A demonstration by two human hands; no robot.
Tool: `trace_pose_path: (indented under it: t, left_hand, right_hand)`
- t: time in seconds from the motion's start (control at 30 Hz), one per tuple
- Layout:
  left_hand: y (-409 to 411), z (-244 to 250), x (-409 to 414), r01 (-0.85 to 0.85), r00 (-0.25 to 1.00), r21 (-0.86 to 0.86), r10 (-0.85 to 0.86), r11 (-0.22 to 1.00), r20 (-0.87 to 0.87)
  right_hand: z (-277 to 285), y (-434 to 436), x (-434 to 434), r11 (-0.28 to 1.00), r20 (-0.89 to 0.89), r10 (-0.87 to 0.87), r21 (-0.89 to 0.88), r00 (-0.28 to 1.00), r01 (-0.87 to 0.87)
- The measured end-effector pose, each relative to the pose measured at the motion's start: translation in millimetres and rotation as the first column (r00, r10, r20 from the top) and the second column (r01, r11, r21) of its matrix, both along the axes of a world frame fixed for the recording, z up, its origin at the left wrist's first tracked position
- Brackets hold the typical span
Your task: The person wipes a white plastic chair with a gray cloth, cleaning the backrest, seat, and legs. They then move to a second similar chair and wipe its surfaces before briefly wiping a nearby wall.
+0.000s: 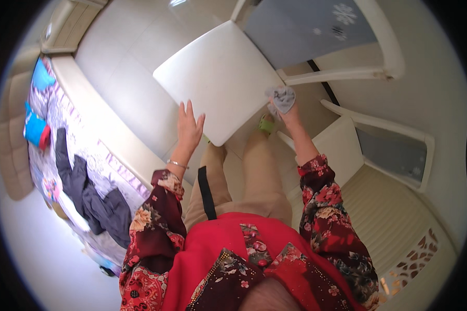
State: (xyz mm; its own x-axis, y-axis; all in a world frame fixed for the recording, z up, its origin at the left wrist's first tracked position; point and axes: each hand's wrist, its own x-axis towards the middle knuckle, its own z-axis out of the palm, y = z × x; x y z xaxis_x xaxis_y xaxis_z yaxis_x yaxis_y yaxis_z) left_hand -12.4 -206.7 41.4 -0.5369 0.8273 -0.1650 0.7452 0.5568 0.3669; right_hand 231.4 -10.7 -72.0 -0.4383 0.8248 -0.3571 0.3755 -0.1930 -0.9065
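Observation:
My right hand (290,114) grips a bunched grey cloth (283,99) close to the right corner of a white chair seat (220,77). Part of the cloth hides the fingers. At the seat's near left edge, my left hand (189,126) is held with its fingers spread and nothing in it; whether it touches the edge I cannot tell. The grey chair back (307,31) with snowflake patterns and a white frame rises at the seat's far right side.
A second white chair (334,145) stands at the right, beside a ribbed cream plastic chair (385,206). On the left, a bed (101,116) holds a dark garment (87,194) and a blue and red item (37,126). My feet in green footwear are near the seat.

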Motion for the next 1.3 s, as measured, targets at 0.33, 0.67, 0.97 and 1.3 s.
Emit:
trace_pose_path:
  t: [0.33,0.67,0.97,1.3]
  left_hand:
    - [-175,-137,226,-0.356,0.93,-0.13,0.365,0.925,0.046]
    - [-187,-207,395,-0.552,0.828,-0.214,0.561,0.806,-0.021]
    - [-208,-239,459,-0.615,0.755,-0.259,0.651,0.744,0.078]
    - [-162,-220,418,-0.645,0.73,-0.257,0.68,0.72,0.071]
  right_hand:
    - [-114,-49,85,0.635,0.349,0.551,0.414,0.758,-0.652]
    - [-181,-46,101,0.579,0.461,0.213,0.651,0.862,-0.491]
    - [-130,30,17,0.248,0.374,0.255,0.866,0.892,-0.434]
    - [-89,-51,43,-0.094,0.504,0.668,0.787,0.548,-0.609]
